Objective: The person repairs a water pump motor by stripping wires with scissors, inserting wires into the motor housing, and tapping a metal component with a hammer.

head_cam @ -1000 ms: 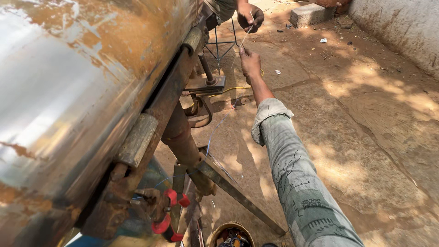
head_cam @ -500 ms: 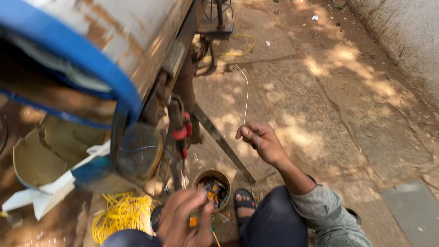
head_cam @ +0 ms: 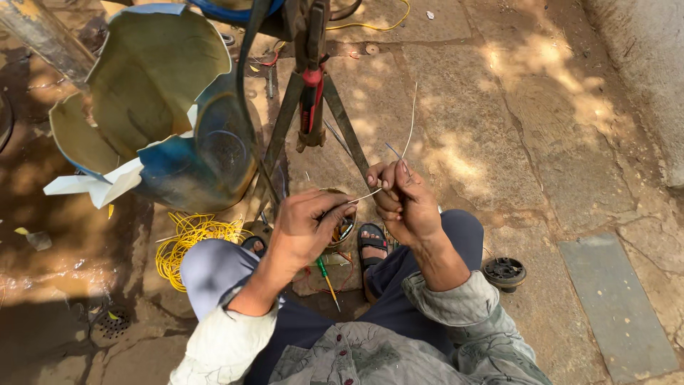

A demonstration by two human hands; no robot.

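While I squat on the stone paving (head_cam: 499, 128), my left hand (head_cam: 306, 228) and right hand (head_cam: 402, 203) sit close together over my knees, both pinched shut on one thin pale wire (head_cam: 408, 125). Left fingertips clamp its near end; right fingers grip it just beside, and the rest curves up and away over the paving. Small round tin (head_cam: 345, 229) lies under my left hand, partly hidden. Screwdriver (head_cam: 326, 276) lies by my sandalled foot (head_cam: 372, 246). Yellow cord coil (head_cam: 189, 242) sits at the paving's left side, under a torn blue drum (head_cam: 157, 107). Red-handled pliers (head_cam: 311, 100) hang on the metal stand (head_cam: 349, 128).
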